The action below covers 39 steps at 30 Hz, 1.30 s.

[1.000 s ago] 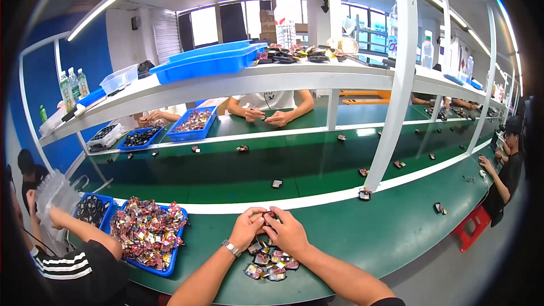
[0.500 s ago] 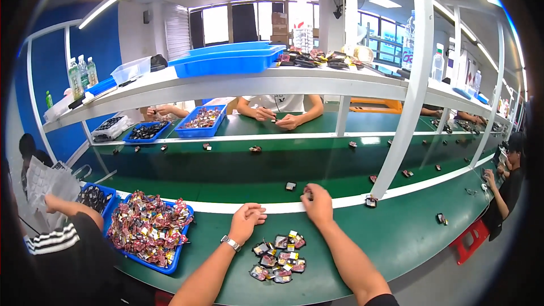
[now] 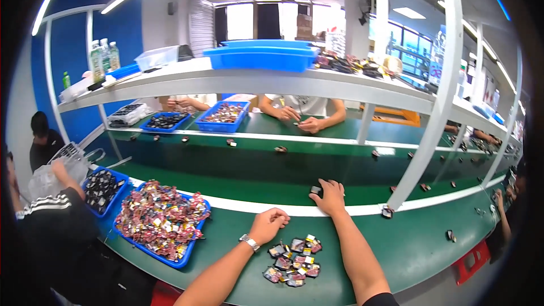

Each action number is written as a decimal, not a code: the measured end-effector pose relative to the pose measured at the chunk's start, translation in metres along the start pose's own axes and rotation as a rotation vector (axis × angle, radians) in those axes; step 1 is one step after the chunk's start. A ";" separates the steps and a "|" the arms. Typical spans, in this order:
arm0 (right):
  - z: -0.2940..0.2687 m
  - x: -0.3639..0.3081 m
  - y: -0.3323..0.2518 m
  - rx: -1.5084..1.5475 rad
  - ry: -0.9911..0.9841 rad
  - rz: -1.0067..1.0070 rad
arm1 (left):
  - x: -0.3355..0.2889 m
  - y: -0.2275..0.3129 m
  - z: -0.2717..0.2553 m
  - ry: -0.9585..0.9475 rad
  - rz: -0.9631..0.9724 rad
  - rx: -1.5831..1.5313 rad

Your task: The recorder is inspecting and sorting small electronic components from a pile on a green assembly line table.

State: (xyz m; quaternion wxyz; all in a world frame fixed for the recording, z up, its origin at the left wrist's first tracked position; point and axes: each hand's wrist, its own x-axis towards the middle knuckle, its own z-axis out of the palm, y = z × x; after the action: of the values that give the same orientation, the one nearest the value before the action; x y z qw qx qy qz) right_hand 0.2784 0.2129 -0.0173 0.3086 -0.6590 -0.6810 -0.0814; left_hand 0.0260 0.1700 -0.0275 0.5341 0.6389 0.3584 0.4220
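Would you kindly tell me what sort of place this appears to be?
Probably a small-electronics assembly workshop: small parts lie grouped on a long green bench, a blue tray is heaped with more, and another person works across the line.

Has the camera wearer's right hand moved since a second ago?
Yes, forward: the right hand, on the near side of the white rail then, now reaches past it.

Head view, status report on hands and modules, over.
Left hand loosely curled, no item visible. Right hand at small grey-black module, grip unclear. Module pile between forearms.
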 end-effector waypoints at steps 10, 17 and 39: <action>-0.014 -0.016 -0.072 0.337 -0.071 -0.113 | -0.018 0.017 0.008 -0.125 0.341 0.320; -0.004 0.015 -0.147 0.432 -0.588 -0.294 | -0.012 0.010 0.004 -0.296 0.386 0.395; -0.017 -0.017 -0.228 0.626 -0.388 -0.291 | 0.002 -0.021 0.007 -0.151 0.642 0.531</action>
State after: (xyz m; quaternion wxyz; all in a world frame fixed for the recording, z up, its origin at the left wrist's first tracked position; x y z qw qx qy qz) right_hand 0.0668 0.1625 0.0544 0.3453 -0.4326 -0.8050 0.2135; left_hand 0.0328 0.1730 -0.0485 0.2174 0.8626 0.1974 0.4119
